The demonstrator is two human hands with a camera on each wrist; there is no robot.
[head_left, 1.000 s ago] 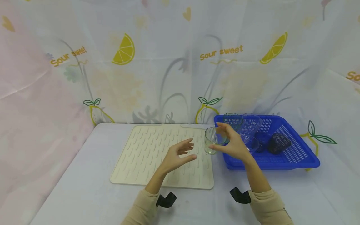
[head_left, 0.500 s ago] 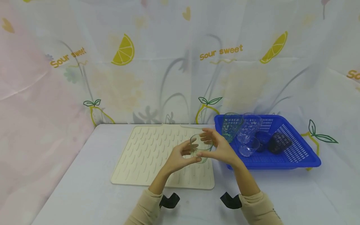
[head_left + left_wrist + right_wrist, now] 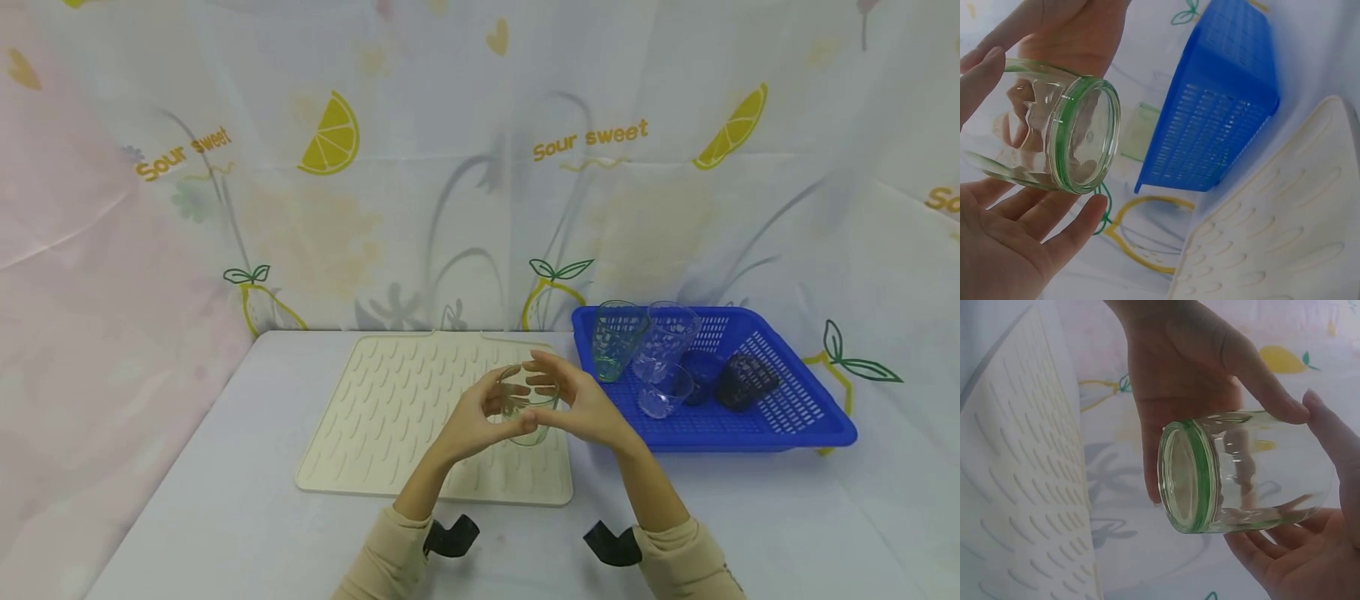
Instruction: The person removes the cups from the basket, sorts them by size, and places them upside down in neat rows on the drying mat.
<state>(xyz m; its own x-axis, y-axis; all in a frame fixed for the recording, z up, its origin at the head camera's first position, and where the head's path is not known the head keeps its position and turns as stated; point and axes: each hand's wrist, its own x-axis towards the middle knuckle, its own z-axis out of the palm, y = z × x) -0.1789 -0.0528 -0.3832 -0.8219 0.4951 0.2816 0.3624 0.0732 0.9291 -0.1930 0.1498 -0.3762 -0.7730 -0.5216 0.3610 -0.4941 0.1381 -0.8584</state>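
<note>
A clear, green-tinted drinking glass (image 3: 1088, 134) is held up over the cream ridged mat (image 3: 390, 417) by both hands. My left hand (image 3: 468, 425) curls round its left side, the thumb in front and the fingers behind. From the other side my right hand (image 3: 588, 408) grips it, and the two thumb tips meet at its near face. In the right wrist view the thick green base of the glass (image 3: 1200, 478) points toward the mat, clear of it. Fingers of both hands show through the glass wall.
To the right stands a blue perforated basket (image 3: 750, 437). Inside it are a teal glass (image 3: 617, 342), a tall clear glass (image 3: 666, 337), a small clear cup (image 3: 663, 393) and a dark tumbler (image 3: 744, 383). A printed curtain (image 3: 450, 208) hangs behind the white-covered table (image 3: 225, 517).
My right hand has brought the glass left and slightly down from beside the basket to above the mat. The left hand, loosely open before, now holds the glass too.
</note>
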